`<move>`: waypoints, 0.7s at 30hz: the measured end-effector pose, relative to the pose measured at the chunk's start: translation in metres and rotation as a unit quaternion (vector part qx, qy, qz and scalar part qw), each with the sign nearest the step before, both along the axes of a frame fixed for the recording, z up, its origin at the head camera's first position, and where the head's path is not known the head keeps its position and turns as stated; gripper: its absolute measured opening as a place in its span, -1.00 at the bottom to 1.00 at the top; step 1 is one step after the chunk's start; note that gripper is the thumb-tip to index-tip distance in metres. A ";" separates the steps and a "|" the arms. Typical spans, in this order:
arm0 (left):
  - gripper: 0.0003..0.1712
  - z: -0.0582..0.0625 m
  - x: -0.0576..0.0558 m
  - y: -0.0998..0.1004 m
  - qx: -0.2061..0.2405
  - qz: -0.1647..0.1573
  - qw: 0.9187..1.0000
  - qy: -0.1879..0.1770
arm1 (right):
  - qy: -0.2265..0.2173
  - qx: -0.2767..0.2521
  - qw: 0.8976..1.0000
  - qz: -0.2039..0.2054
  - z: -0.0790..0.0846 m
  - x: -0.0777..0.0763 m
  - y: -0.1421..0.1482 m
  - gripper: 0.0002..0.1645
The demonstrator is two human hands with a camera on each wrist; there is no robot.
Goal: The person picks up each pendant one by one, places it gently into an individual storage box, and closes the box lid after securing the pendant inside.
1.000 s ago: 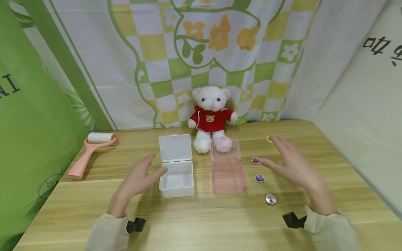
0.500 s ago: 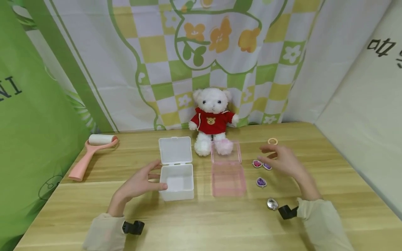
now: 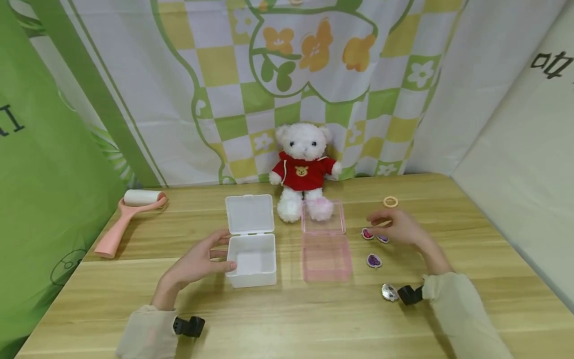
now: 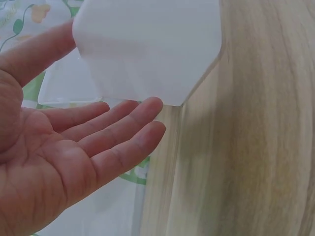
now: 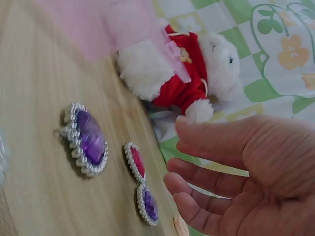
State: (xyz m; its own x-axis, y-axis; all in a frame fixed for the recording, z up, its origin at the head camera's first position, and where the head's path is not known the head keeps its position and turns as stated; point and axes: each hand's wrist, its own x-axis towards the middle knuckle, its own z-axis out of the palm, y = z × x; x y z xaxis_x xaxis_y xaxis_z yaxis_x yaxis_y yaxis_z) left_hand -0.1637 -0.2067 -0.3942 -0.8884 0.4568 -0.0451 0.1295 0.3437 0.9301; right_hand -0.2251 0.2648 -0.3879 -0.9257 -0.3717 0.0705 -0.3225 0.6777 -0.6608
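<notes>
My left hand [image 3: 193, 262] is at the left side of an open white plastic box [image 3: 253, 280]. In the left wrist view its thumb touches the box's edge, and the other fingers [image 4: 128, 152] reach out loosely beside the wall. My right hand [image 3: 399, 227] hovers over a red heart-shaped gem [image 3: 367, 234] and a purple gem [image 3: 382, 239], partly covering the purple one. Its fingers [image 5: 206, 177] are loosely bent with nothing between them. Nearer me lie another purple gem [image 3: 374, 261] with a beaded silver rim and a clear gem [image 3: 389, 292].
An open pink see-through box [image 3: 327, 275] stands right of the white one. Behind it sits a white teddy bear [image 3: 301, 172] in a red top. A yellow ring [image 3: 390, 202] lies beyond my right hand. A pink-handled lint roller [image 3: 121, 227] lies far left.
My left hand has come up to the white box. My right hand has drawn back from the ring, down over the red gem, uncovering a purple gem beside it.
</notes>
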 end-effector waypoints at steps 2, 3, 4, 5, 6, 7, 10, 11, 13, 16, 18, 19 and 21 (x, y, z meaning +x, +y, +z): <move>-0.06 -0.001 -0.001 -0.001 0.005 -0.004 1.000 -0.005 | 0.005 0.012 1.000 0.003 -0.002 -0.003 -0.001 -0.56; -0.05 -0.001 -0.001 -0.002 0.005 -0.007 1.000 -0.006 | 0.009 0.020 1.000 0.004 -0.003 -0.004 -0.001 -0.56; -0.04 -0.002 -0.001 -0.002 0.004 -0.009 1.000 -0.008 | 0.012 0.028 1.000 0.005 -0.004 -0.005 -0.001 -0.56; -0.03 -0.002 -0.001 -0.003 0.004 -0.011 1.000 -0.012 | 0.012 0.032 0.999 0.006 -0.005 -0.007 -0.001 -0.55; -0.01 -0.002 -0.002 -0.003 0.006 -0.015 1.000 -0.016 | 0.011 0.034 0.999 0.006 -0.006 -0.007 -0.001 -0.55; 0.00 -0.003 -0.002 -0.003 0.008 -0.021 1.000 -0.020 | 0.011 0.038 0.999 0.007 -0.006 -0.008 -0.001 -0.54; 0.02 -0.004 -0.004 -0.003 0.015 -0.039 0.999 -0.032 | 0.011 0.039 0.999 0.009 -0.008 -0.008 0.001 -0.53; 0.03 -0.004 -0.004 -0.003 0.019 -0.046 0.998 -0.039 | 0.010 0.037 0.999 0.010 -0.010 -0.009 0.002 -0.53; 0.04 -0.005 -0.005 -0.003 0.024 -0.057 0.997 -0.051 | 0.011 0.039 0.999 0.009 -0.012 -0.009 0.003 -0.53; 0.05 -0.005 -0.004 -0.004 0.027 -0.060 0.996 -0.062 | 0.012 0.049 0.999 0.006 -0.016 -0.012 0.003 -0.52; 0.05 -0.004 -0.003 -0.004 0.025 -0.058 0.996 -0.065 | 0.010 0.058 0.998 0.008 -0.017 -0.014 0.002 -0.51; 0.05 -0.004 -0.003 -0.005 0.025 -0.057 0.996 -0.065 | 0.011 0.062 0.998 0.010 -0.018 -0.015 0.002 -0.50; 0.05 -0.003 -0.002 -0.005 0.025 -0.054 0.996 -0.066 | 0.012 0.071 0.997 0.014 -0.019 -0.016 0.000 -0.49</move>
